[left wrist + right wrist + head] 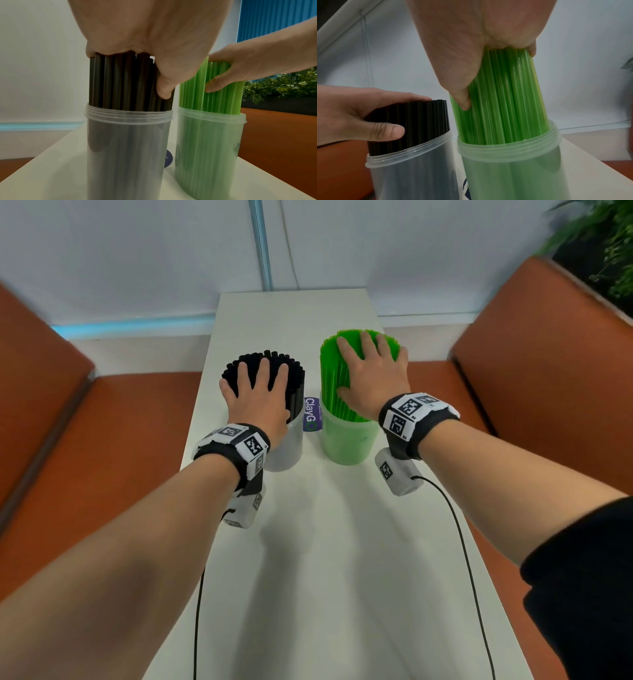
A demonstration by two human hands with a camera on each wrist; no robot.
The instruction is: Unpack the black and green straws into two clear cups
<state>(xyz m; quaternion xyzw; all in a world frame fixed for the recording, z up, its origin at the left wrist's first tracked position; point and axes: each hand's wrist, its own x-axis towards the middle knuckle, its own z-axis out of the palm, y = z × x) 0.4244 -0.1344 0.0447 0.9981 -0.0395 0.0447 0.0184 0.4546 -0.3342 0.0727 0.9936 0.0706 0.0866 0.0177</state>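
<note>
Two clear cups stand side by side on the white table (308, 542). The left cup (287, 446) holds an upright bundle of black straws (296, 378). My left hand (262, 388) lies flat on their tops, fingers spread, and its thumb (164, 88) touches the bundle's side. The right cup (346, 440) holds green straws (334, 378), which lean slightly and stand taller. My right hand (373, 368) covers their tops with straight fingers, and its thumb (462, 100) runs down the side. In both cups (128, 148) (510, 169) the straws stick out well above the rim.
A blue round sticker (312, 414) lies on the table between the cups. Orange bench seats (137, 440) flank the narrow table on both sides. A planter with green leaves (599, 251) sits at the back right. Wrist-camera cables (459, 535) trail over the table toward me.
</note>
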